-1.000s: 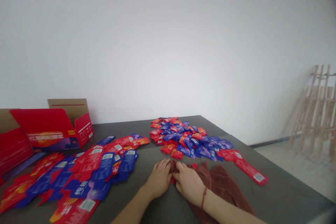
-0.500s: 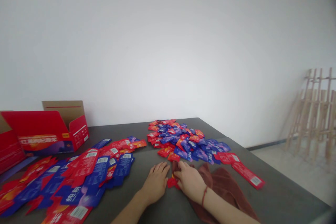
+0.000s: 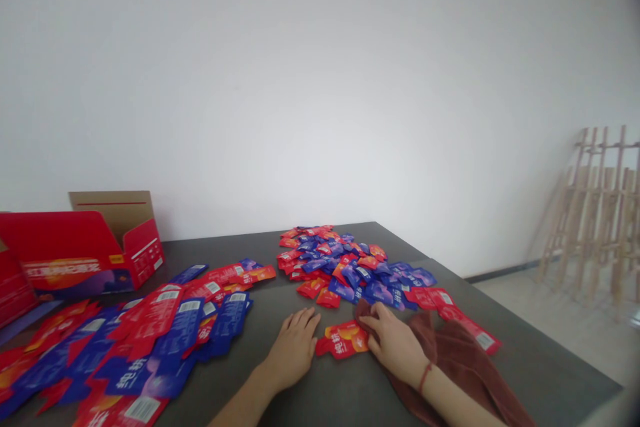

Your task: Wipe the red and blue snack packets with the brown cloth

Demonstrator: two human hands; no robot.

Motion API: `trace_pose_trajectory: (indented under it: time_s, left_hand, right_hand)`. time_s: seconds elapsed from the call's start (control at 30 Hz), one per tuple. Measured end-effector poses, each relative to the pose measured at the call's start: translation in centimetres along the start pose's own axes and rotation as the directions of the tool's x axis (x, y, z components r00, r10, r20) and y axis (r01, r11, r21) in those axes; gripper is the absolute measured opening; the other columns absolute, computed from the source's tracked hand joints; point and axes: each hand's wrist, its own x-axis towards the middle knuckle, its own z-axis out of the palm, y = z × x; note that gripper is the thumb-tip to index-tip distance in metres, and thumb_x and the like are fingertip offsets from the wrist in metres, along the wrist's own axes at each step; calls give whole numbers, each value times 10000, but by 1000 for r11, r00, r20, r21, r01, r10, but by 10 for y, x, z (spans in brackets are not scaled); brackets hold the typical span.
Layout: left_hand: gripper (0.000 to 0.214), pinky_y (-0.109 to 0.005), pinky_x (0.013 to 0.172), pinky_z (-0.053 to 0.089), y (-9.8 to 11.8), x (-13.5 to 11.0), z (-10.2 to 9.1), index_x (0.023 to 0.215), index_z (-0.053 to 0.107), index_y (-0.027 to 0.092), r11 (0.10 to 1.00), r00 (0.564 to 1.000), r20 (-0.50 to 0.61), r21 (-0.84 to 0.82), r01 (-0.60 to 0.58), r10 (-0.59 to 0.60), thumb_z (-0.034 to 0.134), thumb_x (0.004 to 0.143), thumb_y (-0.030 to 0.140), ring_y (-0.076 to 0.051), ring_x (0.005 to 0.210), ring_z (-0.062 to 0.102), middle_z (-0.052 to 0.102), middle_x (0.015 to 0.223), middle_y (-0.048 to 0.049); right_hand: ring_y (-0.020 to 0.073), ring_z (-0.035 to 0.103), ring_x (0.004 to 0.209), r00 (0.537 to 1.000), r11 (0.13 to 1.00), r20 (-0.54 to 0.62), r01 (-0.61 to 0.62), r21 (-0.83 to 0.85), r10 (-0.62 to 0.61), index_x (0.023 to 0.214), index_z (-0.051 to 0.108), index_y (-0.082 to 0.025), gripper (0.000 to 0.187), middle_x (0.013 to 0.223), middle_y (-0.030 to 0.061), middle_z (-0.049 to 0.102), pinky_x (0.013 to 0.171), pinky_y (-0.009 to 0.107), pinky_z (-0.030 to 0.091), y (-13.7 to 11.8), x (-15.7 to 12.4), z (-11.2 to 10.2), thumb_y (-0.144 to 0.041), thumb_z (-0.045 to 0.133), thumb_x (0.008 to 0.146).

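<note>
A: Where is the thing we are working on?

B: Our flat, shiny red and orange packet lies on the smooth dark grey table, between our bare left hand and our bare right hand. A red bit pokes out at its left end, and we can't tell if that is a second packet underneath

A: How are our hands set?

B: The right one has its fingers bunched tight on the soft brown cloth, by the packet's right end. The left one lies palm down with nothing in it, beside the packet's left end. We can't tell if it touches

A: It looks like we are rubbing the packet with the cloth. How do we do that well?

B: We should pin the left end with our left fingertips, so it can't slide. Then we should rub gently from there out to the loose end, since pushing back could crumple it. A thin packet like this probably bends easily

A: Anything to watch?

B: The big heap of red and blue packets sits just past our hands, so we'd better use short strokes and not bump it
</note>
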Motion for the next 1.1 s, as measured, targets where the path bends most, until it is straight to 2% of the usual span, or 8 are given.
trace_pose_trajectory:
  time_s: [0.1,0.23,0.43,0.6,0.7,0.8,0.9,1.1]
  left_hand:
    - [498,-431,1109,250,0,0,1,1382,450,180,1000,1000,-13,6,-5,5,376,890,199,-244,1355,324,397,1469,-84]
    - [497,-427,1105,255,-1,0,4,1373,453,191,1000,1000,-27,11,-5,6,373,883,190,-235,1351,330,406,1464,-75]
    - [498,-434,1104,249,-3,0,4,1371,448,205,1000,1000,-18,7,-2,3,368,880,192,-233,1358,318,400,1468,-70]
    - [494,-427,1107,246,-3,0,3,1375,445,198,1000,1000,-15,0,-1,1,380,885,192,-232,1353,325,403,1464,-75]
    - [481,-420,1106,250,-2,0,2,1360,467,206,1000,999,-43,-12,-12,11,380,889,175,-226,1347,334,416,1454,-74]
    - [427,-424,1110,246,2,0,0,1355,477,253,996,997,-47,-62,-64,62,365,942,238,-217,1345,337,432,1444,-52]
    - [411,-452,1116,225,6,1,-2,1357,476,298,989,993,-5,-92,-114,114,422,955,359,-238,1363,309,408,1464,-42]
    - [445,-472,1117,209,6,1,-1,1385,439,316,988,993,12,-100,-118,120,458,943,364,-249,1376,287,372,1488,-46]
  right_hand:
    - [204,538,972,999,999,-10,43,-11,-43,1099,675,-256,347,1064,71,530,840,290,421,-16,2,1,-197,468,827]
    - [207,530,986,992,992,-1,124,18,-124,1129,664,-265,362,1116,70,527,878,309,412,-29,4,2,-207,479,823]
    - [185,522,1036,973,970,38,222,102,-227,1116,677,-289,439,1161,39,527,906,277,406,-16,-6,-4,-128,486,755]
    - [166,536,1004,993,986,-15,117,121,-116,1026,709,-271,390,1125,36,541,879,252,414,-2,-14,-4,-111,467,766]
    - [176,527,1004,994,990,-21,108,90,-106,1055,701,-281,381,1110,38,536,882,266,407,-5,-14,-2,-132,474,788]
    - [191,513,1011,987,985,-5,161,67,-161,1111,679,-296,386,1118,43,528,889,290,399,-15,-10,-1,-155,480,811]
    - [204,496,1014,971,971,27,236,28,-237,1142,658,-308,382,1102,42,533,876,303,397,-26,-5,-2,-174,493,824]
    - [220,485,1001,927,930,104,366,-37,-361,1080,675,-303,325,1088,42,543,835,319,399,-23,-10,-9,-184,521,820]
